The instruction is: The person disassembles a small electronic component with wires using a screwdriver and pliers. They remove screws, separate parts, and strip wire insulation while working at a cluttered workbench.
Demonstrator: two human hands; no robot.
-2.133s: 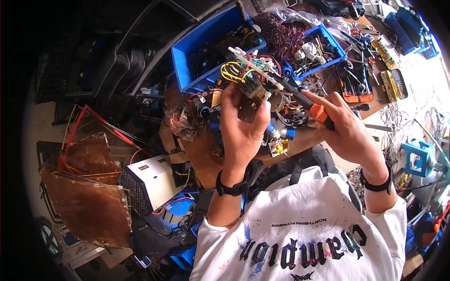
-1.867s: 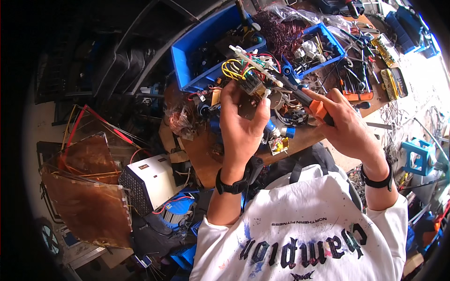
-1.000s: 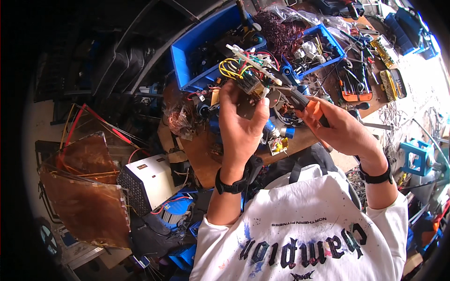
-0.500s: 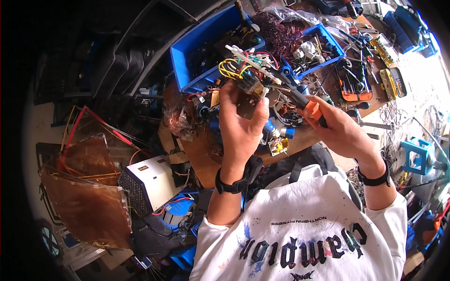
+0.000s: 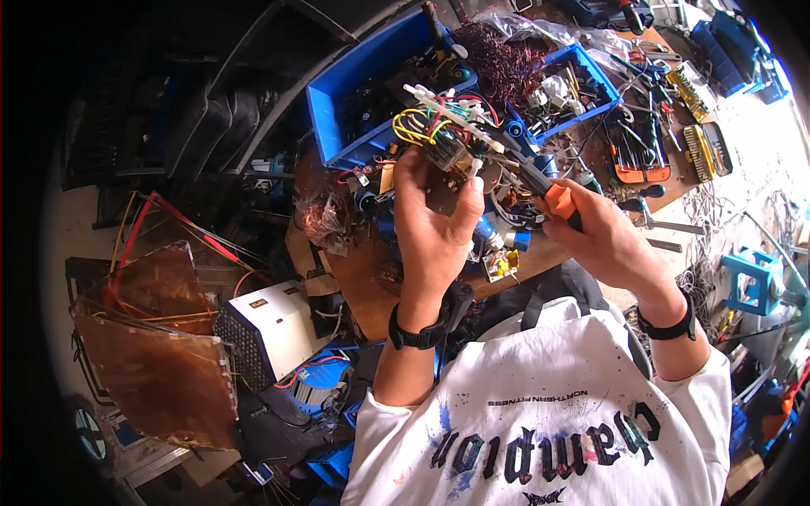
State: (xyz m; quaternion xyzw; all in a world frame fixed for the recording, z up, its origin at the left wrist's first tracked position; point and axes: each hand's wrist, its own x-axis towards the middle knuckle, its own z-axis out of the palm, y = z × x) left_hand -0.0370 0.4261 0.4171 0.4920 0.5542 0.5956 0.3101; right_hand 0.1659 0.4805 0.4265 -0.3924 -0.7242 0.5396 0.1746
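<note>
My left hand [image 5: 432, 228] is closed around a small wired electrical assembly [image 5: 445, 152], with its thumb on the near side. Yellow, green and red wires loop out of it, and a long white strip [image 5: 451, 114] runs across its far side. In my right hand [image 5: 607, 244] is a hand tool with an orange-and-black handle [image 5: 561, 205] and a grey metal front. That front reaches up and left, close to the white strip; whether it touches cannot be made out. Just past the assembly lies a blue bin [image 5: 325, 126] of dark parts.
A smaller blue bin [image 5: 578, 120] of scraps and a heap of dark red wire [image 5: 498, 59] lie beyond my hands. Right of them are an orange tool case [image 5: 643, 173] and a yellow bit set [image 5: 707, 152]. A white metal box [image 5: 274, 325] stands at lower left.
My right hand and its tool have shifted slightly left and downward. My left hand still grips the wired assembly in nearly the same place.
</note>
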